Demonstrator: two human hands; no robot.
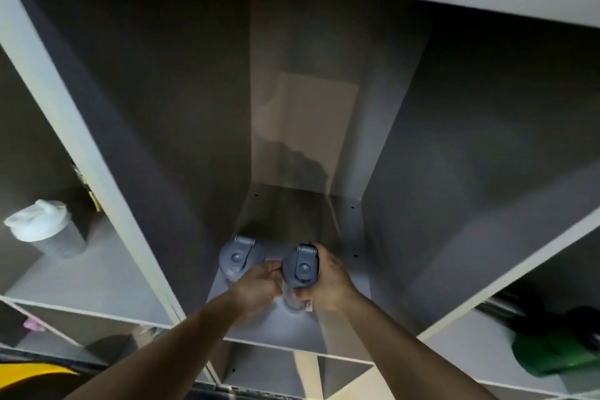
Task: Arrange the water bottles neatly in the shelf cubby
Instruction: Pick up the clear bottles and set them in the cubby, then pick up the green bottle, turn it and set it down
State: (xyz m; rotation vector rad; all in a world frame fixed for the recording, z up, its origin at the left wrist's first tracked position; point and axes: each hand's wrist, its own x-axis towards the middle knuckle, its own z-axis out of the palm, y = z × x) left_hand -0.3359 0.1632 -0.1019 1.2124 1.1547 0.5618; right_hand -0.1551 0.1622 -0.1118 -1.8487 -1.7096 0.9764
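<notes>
Two clear water bottles with grey flip lids stand upright on the floor of the middle grey shelf cubby (344,224). The left bottle (236,258) is by the cubby's left wall, untouched. The right bottle (300,266) stands a short gap to its right. My left hand (259,282) grips this right bottle from its left side, and my right hand (328,279) wraps around it from the right. Most of its clear body is hidden by my fingers.
A clear shaker bottle with a white lid (39,230) stands in the cubby to the left. A green object (558,351) lies in the cubby at lower right. Something yellow (35,380) shows at the bottom left corner. The cubby floor behind and right of the bottles is bare.
</notes>
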